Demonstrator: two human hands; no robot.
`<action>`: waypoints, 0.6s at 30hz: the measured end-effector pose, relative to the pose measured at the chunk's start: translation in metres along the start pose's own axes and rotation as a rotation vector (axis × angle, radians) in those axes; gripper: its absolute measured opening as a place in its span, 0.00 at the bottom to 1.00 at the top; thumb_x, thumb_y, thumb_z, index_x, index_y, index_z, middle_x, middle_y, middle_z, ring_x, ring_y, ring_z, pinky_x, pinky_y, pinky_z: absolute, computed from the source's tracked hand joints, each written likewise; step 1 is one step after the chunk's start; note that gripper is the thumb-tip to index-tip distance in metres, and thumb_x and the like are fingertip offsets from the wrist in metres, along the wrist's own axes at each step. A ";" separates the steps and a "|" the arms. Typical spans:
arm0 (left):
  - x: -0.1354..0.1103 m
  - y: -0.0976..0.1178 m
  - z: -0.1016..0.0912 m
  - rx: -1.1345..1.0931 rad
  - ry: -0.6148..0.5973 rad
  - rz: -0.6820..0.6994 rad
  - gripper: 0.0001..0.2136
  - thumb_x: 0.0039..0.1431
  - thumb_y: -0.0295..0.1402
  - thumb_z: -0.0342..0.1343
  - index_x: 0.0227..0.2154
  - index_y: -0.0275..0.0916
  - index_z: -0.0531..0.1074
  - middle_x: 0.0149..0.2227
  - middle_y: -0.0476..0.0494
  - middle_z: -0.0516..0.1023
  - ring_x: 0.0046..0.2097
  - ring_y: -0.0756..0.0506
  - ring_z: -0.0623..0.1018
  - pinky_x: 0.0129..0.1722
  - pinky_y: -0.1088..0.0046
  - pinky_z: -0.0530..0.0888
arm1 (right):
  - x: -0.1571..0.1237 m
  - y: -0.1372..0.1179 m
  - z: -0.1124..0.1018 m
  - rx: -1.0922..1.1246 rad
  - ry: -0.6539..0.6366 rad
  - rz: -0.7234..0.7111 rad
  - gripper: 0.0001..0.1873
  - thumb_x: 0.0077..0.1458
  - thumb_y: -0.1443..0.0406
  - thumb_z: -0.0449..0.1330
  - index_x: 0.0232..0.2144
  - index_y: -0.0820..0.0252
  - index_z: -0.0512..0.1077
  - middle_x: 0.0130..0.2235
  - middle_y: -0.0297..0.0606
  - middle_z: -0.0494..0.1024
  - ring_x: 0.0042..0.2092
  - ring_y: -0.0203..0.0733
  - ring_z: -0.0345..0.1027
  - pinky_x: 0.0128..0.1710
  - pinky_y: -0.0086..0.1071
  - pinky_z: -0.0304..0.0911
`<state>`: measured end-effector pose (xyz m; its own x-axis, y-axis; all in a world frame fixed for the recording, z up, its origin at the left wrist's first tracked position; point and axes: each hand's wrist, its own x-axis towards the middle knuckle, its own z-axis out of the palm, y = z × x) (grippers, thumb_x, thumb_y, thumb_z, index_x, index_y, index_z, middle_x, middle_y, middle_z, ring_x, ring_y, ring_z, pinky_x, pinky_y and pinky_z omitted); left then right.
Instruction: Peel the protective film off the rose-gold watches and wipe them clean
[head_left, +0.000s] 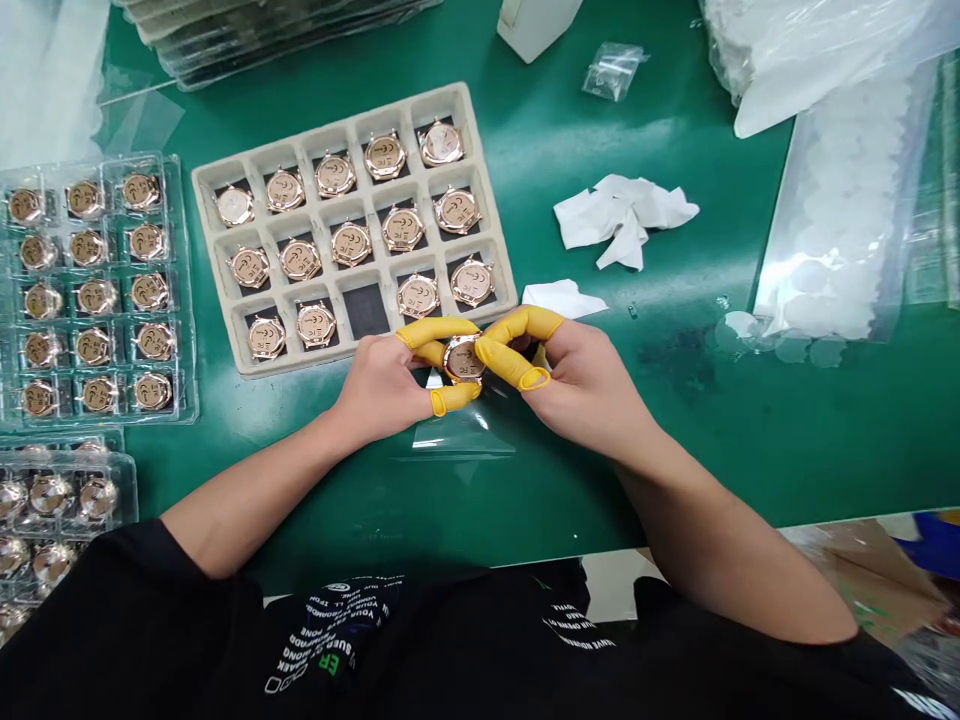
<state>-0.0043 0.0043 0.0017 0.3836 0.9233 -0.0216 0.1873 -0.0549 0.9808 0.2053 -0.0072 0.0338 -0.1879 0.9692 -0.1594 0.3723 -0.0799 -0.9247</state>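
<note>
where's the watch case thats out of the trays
In the head view, the watch case is near centre, in the left hand, with the right hand at its right edge, just below the beige tray.

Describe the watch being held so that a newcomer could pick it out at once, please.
On the green table, find the pale tray. Near its lower right corner, the left hand holds the watch and the right hand touches it, both wearing yellow finger covers. Unlike the other visible watches, it is outside any tray.

Bright — soft glare on tabletop [712, 430]
</note>
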 end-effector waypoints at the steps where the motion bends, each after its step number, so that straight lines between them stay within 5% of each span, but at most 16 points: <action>1: 0.000 0.000 0.000 0.000 0.001 0.000 0.25 0.47 0.31 0.73 0.51 0.40 0.81 0.34 0.50 0.85 0.34 0.50 0.84 0.45 0.74 0.85 | 0.000 0.000 0.000 -0.007 0.003 -0.001 0.13 0.62 0.53 0.66 0.35 0.56 0.76 0.36 0.38 0.82 0.37 0.43 0.74 0.37 0.36 0.65; 12: 0.001 0.002 0.001 0.004 0.002 -0.017 0.24 0.47 0.32 0.74 0.51 0.41 0.82 0.34 0.50 0.86 0.35 0.49 0.84 0.45 0.72 0.85 | 0.003 -0.005 0.001 -0.062 0.056 -0.043 0.14 0.63 0.52 0.65 0.35 0.55 0.75 0.35 0.38 0.80 0.36 0.43 0.73 0.36 0.37 0.65; 16: -0.001 -0.001 0.001 0.030 0.024 -0.037 0.25 0.47 0.33 0.74 0.51 0.44 0.82 0.36 0.49 0.87 0.36 0.48 0.85 0.45 0.71 0.85 | -0.001 -0.003 -0.035 -0.190 0.281 -0.071 0.13 0.63 0.53 0.67 0.38 0.55 0.75 0.35 0.40 0.77 0.34 0.43 0.69 0.36 0.40 0.64; 18: -0.001 -0.001 0.001 0.035 0.024 -0.050 0.25 0.47 0.34 0.74 0.51 0.44 0.82 0.35 0.50 0.87 0.36 0.47 0.85 0.45 0.70 0.85 | -0.007 0.002 -0.059 -0.433 0.167 -0.099 0.16 0.59 0.51 0.69 0.39 0.55 0.76 0.36 0.41 0.77 0.33 0.43 0.67 0.33 0.40 0.62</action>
<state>-0.0042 0.0028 0.0007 0.3508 0.9342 -0.0653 0.2371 -0.0212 0.9712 0.2611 -0.0002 0.0533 -0.1056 0.9943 0.0126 0.7111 0.0843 -0.6980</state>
